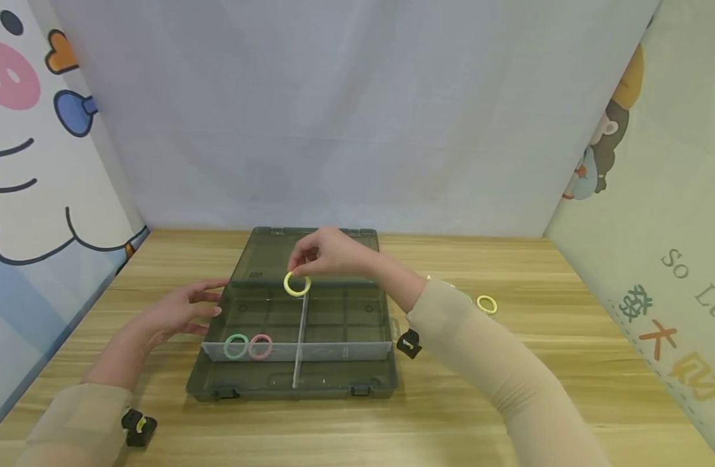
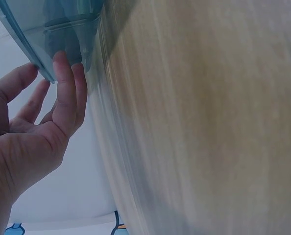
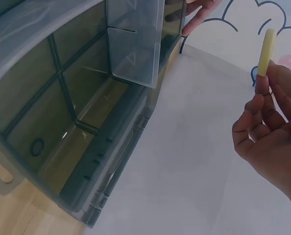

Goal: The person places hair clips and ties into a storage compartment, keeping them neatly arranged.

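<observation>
The right hand [image 1: 328,253] pinches a yellow ring [image 1: 297,285] between thumb and finger above the rear left compartment of a dark translucent box [image 1: 345,314]. In the right wrist view the ring [image 3: 266,52] is seen edge-on at the fingertips of the right hand [image 3: 278,132]. A green ring [image 1: 236,346] and a pink ring [image 1: 260,347] lie side by side at the pale divider in the left half of the box. At the box's left side the left hand [image 1: 179,311] rests with spread fingers; in the left wrist view its fingertips [image 2: 62,58] touch the box wall.
Another yellow ring [image 1: 487,305] lies on the wooden table [image 1: 450,415] to the right, with more small pieces partly hidden behind the right sleeve [image 1: 468,337]. The box's lid [image 1: 269,253] lies opened toward the back. A pale curtain and printed side panels surround the table.
</observation>
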Demonstrator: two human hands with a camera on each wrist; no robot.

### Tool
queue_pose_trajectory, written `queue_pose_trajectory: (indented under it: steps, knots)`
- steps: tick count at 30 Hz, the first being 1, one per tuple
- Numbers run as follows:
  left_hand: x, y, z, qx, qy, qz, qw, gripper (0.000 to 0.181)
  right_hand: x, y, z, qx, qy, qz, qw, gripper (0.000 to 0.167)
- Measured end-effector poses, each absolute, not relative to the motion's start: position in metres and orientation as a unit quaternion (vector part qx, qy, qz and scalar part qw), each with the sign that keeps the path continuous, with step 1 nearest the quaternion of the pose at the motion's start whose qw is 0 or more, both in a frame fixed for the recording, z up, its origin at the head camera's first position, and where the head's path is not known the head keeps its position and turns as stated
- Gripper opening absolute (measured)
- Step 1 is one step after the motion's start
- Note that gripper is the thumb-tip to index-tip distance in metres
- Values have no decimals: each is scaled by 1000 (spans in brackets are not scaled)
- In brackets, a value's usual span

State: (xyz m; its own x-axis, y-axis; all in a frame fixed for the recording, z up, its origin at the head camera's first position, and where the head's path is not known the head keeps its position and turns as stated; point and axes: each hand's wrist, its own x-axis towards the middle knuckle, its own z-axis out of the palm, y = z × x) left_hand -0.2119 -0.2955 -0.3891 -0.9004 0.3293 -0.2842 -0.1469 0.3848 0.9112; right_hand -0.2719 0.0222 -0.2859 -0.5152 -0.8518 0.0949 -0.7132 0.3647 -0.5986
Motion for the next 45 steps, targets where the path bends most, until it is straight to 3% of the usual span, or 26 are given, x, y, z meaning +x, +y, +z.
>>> queue_pose_trajectory:
  steps: [17,31,45]
  knots:
    - [-212,-297,-390,57,802,553,220,70,-271,-17,-332,-484,812,-259,198,5]
    - [-213,-297,-391,58,803,552,219,70,-265,-31,-362,-503,816,-175,225,4]
    - [-211,-296,-390,56,802,554,218,70,-255,-40,-372,-481,851,-63,199,3]
